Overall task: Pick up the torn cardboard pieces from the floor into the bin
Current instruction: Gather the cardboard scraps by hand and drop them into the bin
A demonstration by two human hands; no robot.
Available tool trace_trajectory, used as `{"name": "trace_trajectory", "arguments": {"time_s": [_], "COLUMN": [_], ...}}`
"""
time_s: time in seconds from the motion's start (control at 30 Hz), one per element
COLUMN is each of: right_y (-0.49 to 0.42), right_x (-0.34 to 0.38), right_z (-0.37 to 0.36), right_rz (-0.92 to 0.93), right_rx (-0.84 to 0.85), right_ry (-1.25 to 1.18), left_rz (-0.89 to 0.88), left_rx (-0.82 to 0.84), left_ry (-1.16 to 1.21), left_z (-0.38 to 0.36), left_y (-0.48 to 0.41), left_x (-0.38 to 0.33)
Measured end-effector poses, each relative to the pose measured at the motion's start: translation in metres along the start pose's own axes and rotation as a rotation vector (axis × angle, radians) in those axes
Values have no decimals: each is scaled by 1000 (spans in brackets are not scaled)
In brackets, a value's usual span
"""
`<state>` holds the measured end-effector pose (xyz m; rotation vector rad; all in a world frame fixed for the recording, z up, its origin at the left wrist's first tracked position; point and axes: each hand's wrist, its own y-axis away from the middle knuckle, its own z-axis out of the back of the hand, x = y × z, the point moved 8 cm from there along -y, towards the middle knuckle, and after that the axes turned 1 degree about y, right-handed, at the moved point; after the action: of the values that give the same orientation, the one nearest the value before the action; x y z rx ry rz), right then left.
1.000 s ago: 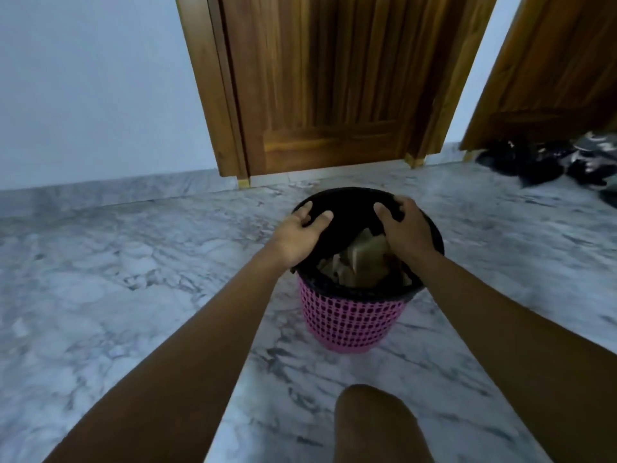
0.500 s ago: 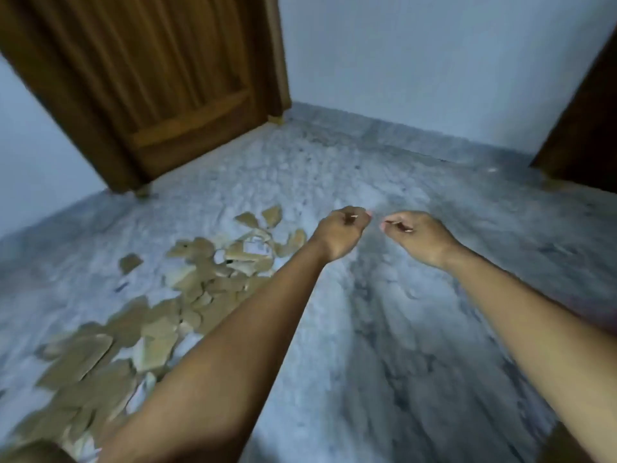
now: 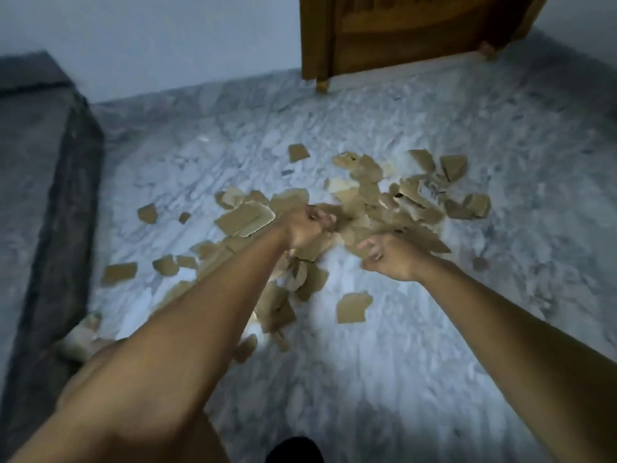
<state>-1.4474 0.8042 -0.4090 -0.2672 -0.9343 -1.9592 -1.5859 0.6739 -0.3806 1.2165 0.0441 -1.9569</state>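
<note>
Several torn brown cardboard pieces [image 3: 367, 192] lie scattered in a loose pile across the marble floor [image 3: 417, 362]. One separate piece [image 3: 352, 307] lies nearer to me, between my forearms. My left hand [image 3: 305, 228] hovers over the middle of the pile with its fingers curled, and I see nothing in it. To its right, my right hand [image 3: 389, 259] is low over the pile's near edge, fingers loosely spread and empty. The bin is out of view. The picture is blurred by motion.
A dark grey raised slab [image 3: 40, 195] runs along the left side. A wooden door and frame [image 3: 400, 28] stand at the back right against a pale wall. A dark object [image 3: 293, 449] shows at the bottom edge.
My view has swung from the pink bin to the cardboard pile. Both hands left the bin's rim and now reach down over the pieces, and the right hand's fingers have spread.
</note>
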Motion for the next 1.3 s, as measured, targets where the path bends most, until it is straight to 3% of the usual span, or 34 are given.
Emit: {"name": "trace_trajectory", "arguments": {"time_s": [0.13, 0.33, 0.43, 0.53, 0.67, 0.77, 0.83, 0.97, 1.1, 1.2, 1.3], "right_y": [-42, -87, -99, -110, -123, -126, -121, -98, -94, -98, -80], "right_x": [16, -29, -49, -56, -37, -15, -11, -23, -42, -30, 20], "right_z": [-63, -136, -141, -145, -158, -161, -161, -169, -168, -174, -193], "right_rz": [60, 80, 102, 94, 222, 357, 399, 354, 103, 37, 176], "right_rx": [188, 257, 225, 331, 405, 289, 222, 178, 190, 288, 325], "right_ry": [252, 606, 559, 478, 610, 685, 599, 545, 398, 562, 497], "left_rz": [100, 306, 402, 437, 427, 364, 351, 364, 344, 368, 444], "left_rx": [-6, -68, -154, -283, -321, -299, -261, -224, -99, -86, -5], "left_ry": [-5, -397, -399, -400, -351, -283, -258, -135, 19, -157, -430], "left_z": [2, -39, -67, -86, -100, -101, -100, -91, -74, -28, 10], "left_y": [-14, -30, -29, -28, -39, -42, -40, -26, 5, 44, 105], "left_x": [75, 151, 172, 178, 184, 176, 165, 159, 166, 188, 218]}}
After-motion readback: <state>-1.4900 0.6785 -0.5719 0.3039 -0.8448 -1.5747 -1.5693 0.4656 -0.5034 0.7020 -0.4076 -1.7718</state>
